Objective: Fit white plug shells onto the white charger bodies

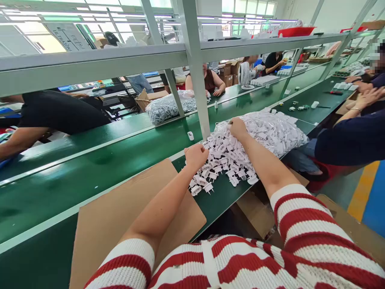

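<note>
Head view: looked along a long, glossy green conveyor belt (pixel 90 176) running from the lower left of the frame towards the upper right. Saw a dark-green bench top (pixel 222 196) alongside, nearer the bottom of the frame. Noted a pale grey metal shelf frame (pixel 192 60) crossing the upper part, with a thick post coming down near the centre. Saw a person in black (pixel 60 110) bent over at the left, and another in dark navy (pixel 355 132) seated at the right edge. Found a flat brown cardboard sheet (pixel 105 224) lying at lower left, partly beneath the left forearm. Found a big clear plastic bag (pixel 276 128), stuffed with white pieces, right of centre on the bench top, and a second clear bag of greyish pieces (pixel 165 106) across the belt, at upper centre. Saw a loose heap of white plastic plug-shaped pieces (pixel 222 154) at centre, spread to the left of the big bag and touching it. Noted a white desk fan (pixel 244 74) above, at upper right of centre. Had the left hand (pixel 197 155) at the heap's left edge, fingers curled narrow; could not tell of any piece held inside. Had the right hand (pixel 238 127) against the big bag's left end, fingers bent; could not tell whether gripping the film or merely touching. Spotted one small white piece (pixel 190 136) alone on the belt, just above the left hand.
</note>
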`<state>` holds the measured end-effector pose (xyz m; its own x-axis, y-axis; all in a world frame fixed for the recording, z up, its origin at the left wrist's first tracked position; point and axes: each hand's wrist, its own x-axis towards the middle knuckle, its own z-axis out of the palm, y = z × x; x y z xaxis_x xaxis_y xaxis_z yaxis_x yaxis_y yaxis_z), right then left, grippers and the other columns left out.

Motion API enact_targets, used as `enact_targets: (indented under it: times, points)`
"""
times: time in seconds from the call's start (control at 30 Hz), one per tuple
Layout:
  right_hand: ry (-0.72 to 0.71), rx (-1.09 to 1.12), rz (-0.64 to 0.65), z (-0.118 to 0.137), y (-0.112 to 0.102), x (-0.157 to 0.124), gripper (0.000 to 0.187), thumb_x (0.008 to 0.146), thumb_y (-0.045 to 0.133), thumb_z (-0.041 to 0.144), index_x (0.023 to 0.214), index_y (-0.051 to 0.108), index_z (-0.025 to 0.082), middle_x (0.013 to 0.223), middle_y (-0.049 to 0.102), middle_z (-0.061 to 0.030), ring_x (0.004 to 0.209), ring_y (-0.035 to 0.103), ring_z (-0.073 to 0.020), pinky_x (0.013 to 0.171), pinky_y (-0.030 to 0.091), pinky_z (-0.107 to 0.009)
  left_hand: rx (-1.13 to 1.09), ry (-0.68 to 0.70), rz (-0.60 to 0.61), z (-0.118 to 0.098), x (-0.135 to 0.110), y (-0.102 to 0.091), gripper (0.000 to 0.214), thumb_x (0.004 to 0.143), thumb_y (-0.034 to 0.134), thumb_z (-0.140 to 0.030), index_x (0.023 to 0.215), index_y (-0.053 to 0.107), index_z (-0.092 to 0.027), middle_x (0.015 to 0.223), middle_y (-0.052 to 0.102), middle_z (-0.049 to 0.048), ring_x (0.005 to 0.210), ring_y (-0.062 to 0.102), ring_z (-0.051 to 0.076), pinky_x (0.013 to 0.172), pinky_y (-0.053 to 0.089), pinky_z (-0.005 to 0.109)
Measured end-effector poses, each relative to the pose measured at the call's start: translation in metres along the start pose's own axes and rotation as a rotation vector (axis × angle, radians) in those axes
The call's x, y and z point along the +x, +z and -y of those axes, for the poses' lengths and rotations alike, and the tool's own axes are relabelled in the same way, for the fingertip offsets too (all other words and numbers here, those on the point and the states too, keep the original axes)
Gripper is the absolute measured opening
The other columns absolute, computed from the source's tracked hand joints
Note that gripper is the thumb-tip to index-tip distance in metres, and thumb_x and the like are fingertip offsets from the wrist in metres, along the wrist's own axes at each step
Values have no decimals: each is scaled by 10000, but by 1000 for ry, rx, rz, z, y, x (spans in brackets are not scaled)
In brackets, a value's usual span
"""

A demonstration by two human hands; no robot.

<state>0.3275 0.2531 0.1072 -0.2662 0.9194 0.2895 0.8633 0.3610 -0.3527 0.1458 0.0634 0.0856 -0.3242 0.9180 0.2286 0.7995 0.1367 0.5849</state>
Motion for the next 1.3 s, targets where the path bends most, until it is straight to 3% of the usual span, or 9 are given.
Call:
enact_targets:
  times: [0.23, 0.4, 0.5, 0.6, 0.7, 0.93, 1.1, 1.2, 1.3]
  points:
    - [-22, 18, 20, 1, 6, 0, 339, 832, 514, 81, 1061, 760, 125, 1154, 740, -145, 993, 654, -257, 899, 523, -333, -220, 67, 13, -7, -39, -20, 241, 924, 550, -332, 714, 510, -223, 764, 623, 13, 775, 604, 204, 713, 463, 314]
    - [-50, -6, 52, 4, 10, -1, 328, 812, 541, 73, 1042, 768, 127, 1179, 736, -150, 1022, 646, -264, 898, 525, -329, -554, 458, 363, -15, -92, -24, 261, 989, 588, -408, 811, 581, -217, 1015, 723, 54, 1017, 671, 217, 935, 511, 351]
    - [-51, -16, 60, 3, 10, -1, 345, 800, 544, 77, 1057, 769, 129, 1172, 740, -145, 1046, 643, -271, 915, 528, -338, -629, 610, 581, -16, -130, -19, 244, 1039, 554, -395, 894, 628, -212, 1002, 741, 66, 959, 691, 201, 898, 533, 335]
    - [-40, -21, 59, 4, 11, -3, 363, 784, 553, 88, 1072, 770, 125, 1182, 739, -156, 1053, 651, -282, 938, 530, -365, -542, 809, 663, -11, -154, -12, 275, 1054, 545, -385, 903, 665, -188, 1060, 738, 106, 996, 694, 219, 879, 540, 329]
    - [-45, -19, 55, 8, 8, -5, 360, 757, 569, 103, 1052, 775, 107, 1158, 742, -176, 1048, 659, -297, 942, 530, -378, -393, 874, 651, 3, -160, -14, 288, 1066, 532, -381, 966, 716, -182, 1142, 744, 121, 1066, 696, 250, 933, 535, 371]
    - [-221, 35, -32, 28, -14, -34, 541, 771, 609, 215, 1290, 679, 79, 1267, 694, -190, 1218, 596, -331, 1070, 489, -455, -161, 651, 460, 67, -164, -74, 522, 1028, 600, -466, 1497, 540, -246, 1516, 572, 125, 1356, 556, 327, 1160, 436, 531]
    - [-334, 372, 32, 57, -8, -103, 339, 835, 656, 348, 1107, 780, 189, 1035, 772, -91, 936, 703, -264, 897, 569, -414, -235, 403, 371, 124, -157, -118, 474, 965, 666, -513, 1379, 660, -282, 1418, 650, 92, 1331, 585, 300, 1169, 457, 460]
    - [-314, 504, 197, 85, 2, -137, 289, 882, 659, 409, 1050, 811, 230, 883, 786, -26, 791, 726, -214, 754, 569, -330, -301, 214, 316, 153, -142, -124, 438, 907, 701, -567, 1219, 750, -265, 1325, 702, 87, 1254, 634, 301, 1145, 475, 448]
    - [-259, 566, 329, 116, 13, -147, 383, 941, 586, 381, 1249, 756, 228, 995, 788, -42, 719, 747, -183, 634, 534, -266, -351, -56, 226, 176, -123, -119, 438, 847, 724, -597, 1100, 780, -244, 1231, 739, 86, 1128, 686, 310, 1063, 519, 459]
